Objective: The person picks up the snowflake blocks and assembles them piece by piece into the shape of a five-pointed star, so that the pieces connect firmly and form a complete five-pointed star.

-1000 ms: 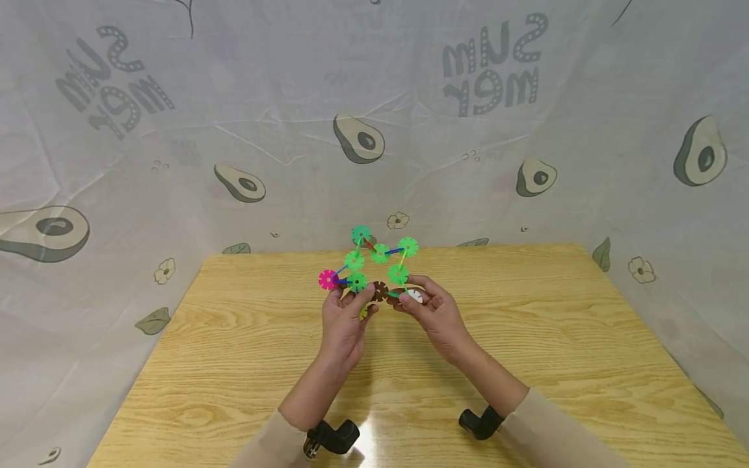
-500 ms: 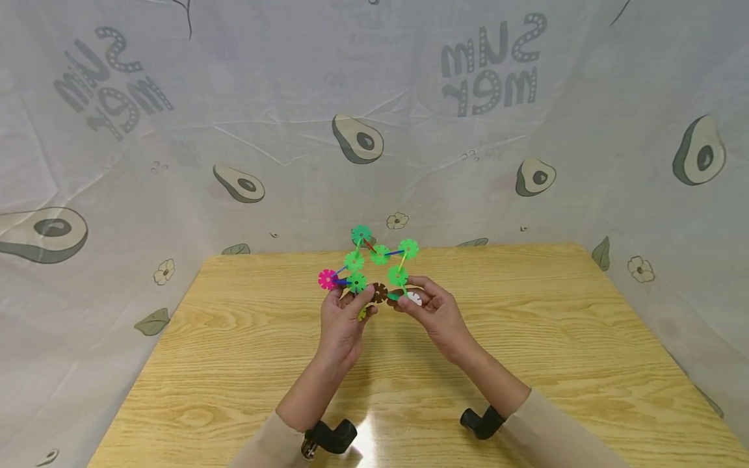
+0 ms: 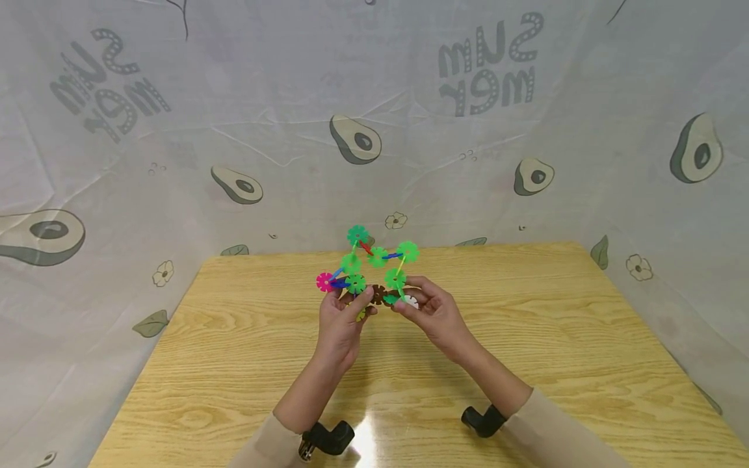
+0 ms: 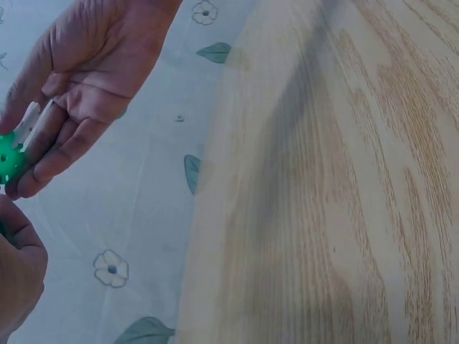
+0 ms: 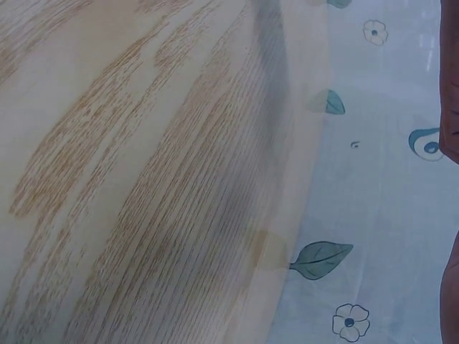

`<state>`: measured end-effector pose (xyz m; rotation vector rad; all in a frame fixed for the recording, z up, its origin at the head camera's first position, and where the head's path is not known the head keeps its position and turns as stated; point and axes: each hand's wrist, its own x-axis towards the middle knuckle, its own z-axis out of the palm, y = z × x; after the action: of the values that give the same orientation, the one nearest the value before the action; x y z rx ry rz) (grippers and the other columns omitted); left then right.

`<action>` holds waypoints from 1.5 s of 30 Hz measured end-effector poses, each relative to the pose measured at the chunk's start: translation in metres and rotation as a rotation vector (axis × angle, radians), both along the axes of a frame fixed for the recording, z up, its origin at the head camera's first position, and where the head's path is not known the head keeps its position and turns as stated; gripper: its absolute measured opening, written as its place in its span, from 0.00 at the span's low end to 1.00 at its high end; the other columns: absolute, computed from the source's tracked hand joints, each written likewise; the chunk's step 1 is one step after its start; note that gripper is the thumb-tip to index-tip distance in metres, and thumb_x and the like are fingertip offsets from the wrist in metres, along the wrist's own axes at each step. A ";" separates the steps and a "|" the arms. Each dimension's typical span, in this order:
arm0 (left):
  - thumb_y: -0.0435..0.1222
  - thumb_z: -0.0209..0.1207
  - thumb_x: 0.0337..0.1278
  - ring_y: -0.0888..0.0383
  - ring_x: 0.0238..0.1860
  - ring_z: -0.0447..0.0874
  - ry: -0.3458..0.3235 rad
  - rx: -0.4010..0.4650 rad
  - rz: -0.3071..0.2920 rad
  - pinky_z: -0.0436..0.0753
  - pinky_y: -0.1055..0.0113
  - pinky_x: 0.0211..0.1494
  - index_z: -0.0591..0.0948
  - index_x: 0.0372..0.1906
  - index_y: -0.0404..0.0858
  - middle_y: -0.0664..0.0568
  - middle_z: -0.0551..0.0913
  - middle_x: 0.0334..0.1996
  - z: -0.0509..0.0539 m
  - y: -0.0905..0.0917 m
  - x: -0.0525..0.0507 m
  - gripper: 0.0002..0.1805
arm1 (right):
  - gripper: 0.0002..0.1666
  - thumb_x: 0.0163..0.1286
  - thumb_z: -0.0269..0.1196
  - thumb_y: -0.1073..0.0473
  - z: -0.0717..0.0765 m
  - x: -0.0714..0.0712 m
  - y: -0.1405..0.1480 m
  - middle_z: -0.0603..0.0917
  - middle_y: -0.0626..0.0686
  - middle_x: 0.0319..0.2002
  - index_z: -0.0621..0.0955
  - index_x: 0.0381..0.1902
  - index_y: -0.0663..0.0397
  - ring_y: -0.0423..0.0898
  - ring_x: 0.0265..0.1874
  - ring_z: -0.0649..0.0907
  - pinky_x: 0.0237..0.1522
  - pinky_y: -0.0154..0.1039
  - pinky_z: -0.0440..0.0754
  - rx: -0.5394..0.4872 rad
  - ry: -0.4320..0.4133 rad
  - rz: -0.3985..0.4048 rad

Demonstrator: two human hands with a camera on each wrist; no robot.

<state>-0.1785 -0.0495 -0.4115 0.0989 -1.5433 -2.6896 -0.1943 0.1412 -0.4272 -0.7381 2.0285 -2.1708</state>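
A looped chain of slotted plastic snowflake discs hangs above the table between both hands in the head view. It includes a pink disc (image 3: pixel 325 282), a teal disc (image 3: pixel 357 234), several green discs and a few edge-on links in blue, red and yellow. My left hand (image 3: pixel 339 328) pinches the chain by a brown disc (image 3: pixel 378 294), with a yellow disc (image 3: pixel 359 314) beside its fingers. My right hand (image 3: pixel 440 320) grips the chain near a white disc (image 3: pixel 412 301), thumb at a green disc (image 4: pixel 8 158). Fingers partly hide the joint between the hands.
The wood-grain table (image 3: pixel 526 338) spreads beneath the hands. A pale cloth (image 3: pixel 281 97) printed with avocados surrounds its back and sides. Black camera mounts (image 3: pixel 330 437) sit at both wrists.
The chain's upper discs have tilted slightly, and the right end of the loop has sunk a little. The right thumb has shifted slightly left. Both hands keep hold.
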 end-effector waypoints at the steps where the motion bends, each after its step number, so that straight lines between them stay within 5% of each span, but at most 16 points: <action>1: 0.26 0.61 0.70 0.65 0.39 0.83 -0.001 0.001 -0.001 0.85 0.73 0.40 0.74 0.56 0.36 0.60 0.85 0.36 0.000 0.000 0.000 0.15 | 0.28 0.77 0.63 0.66 0.000 0.000 0.000 0.89 0.34 0.50 0.70 0.68 0.73 0.33 0.51 0.88 0.55 0.29 0.87 -0.001 0.001 0.003; 10: 0.26 0.61 0.71 0.65 0.38 0.83 -0.009 -0.024 -0.015 0.84 0.73 0.40 0.76 0.55 0.39 0.59 0.86 0.37 -0.001 -0.001 0.001 0.13 | 0.27 0.77 0.63 0.65 0.000 0.002 -0.001 0.90 0.33 0.47 0.71 0.67 0.74 0.33 0.48 0.89 0.55 0.29 0.87 0.018 -0.005 -0.003; 20: 0.25 0.61 0.69 0.65 0.37 0.82 -0.031 -0.057 -0.013 0.84 0.74 0.40 0.76 0.54 0.32 0.58 0.84 0.36 -0.007 -0.001 0.001 0.12 | 0.28 0.77 0.64 0.64 -0.005 0.007 -0.001 0.90 0.32 0.46 0.71 0.68 0.71 0.33 0.47 0.89 0.53 0.29 0.87 0.049 -0.056 -0.008; 30: 0.25 0.61 0.69 0.65 0.39 0.81 -0.046 -0.062 -0.012 0.83 0.75 0.40 0.77 0.55 0.31 0.58 0.83 0.42 -0.013 0.000 0.003 0.13 | 0.27 0.78 0.63 0.63 -0.016 0.014 -0.009 0.91 0.37 0.46 0.70 0.68 0.72 0.37 0.49 0.91 0.57 0.32 0.87 -0.028 -0.104 -0.042; 37: 0.26 0.61 0.70 0.64 0.38 0.81 -0.037 -0.061 -0.034 0.83 0.72 0.41 0.75 0.59 0.31 0.58 0.85 0.39 -0.007 0.000 0.003 0.16 | 0.28 0.79 0.62 0.63 -0.013 0.017 -0.011 0.91 0.36 0.46 0.68 0.69 0.71 0.37 0.48 0.91 0.59 0.32 0.86 -0.052 -0.121 -0.047; 45: 0.26 0.63 0.69 0.65 0.38 0.84 -0.051 -0.065 -0.058 0.86 0.71 0.42 0.73 0.61 0.36 0.61 0.87 0.34 -0.004 -0.002 0.004 0.19 | 0.28 0.79 0.61 0.63 -0.007 0.015 -0.003 0.90 0.37 0.48 0.68 0.70 0.71 0.36 0.49 0.90 0.56 0.32 0.87 -0.027 -0.068 0.035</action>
<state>-0.1746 -0.0517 -0.4150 0.1245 -1.6713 -2.6978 -0.1794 0.1385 -0.4344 -0.6873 1.9423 -2.1773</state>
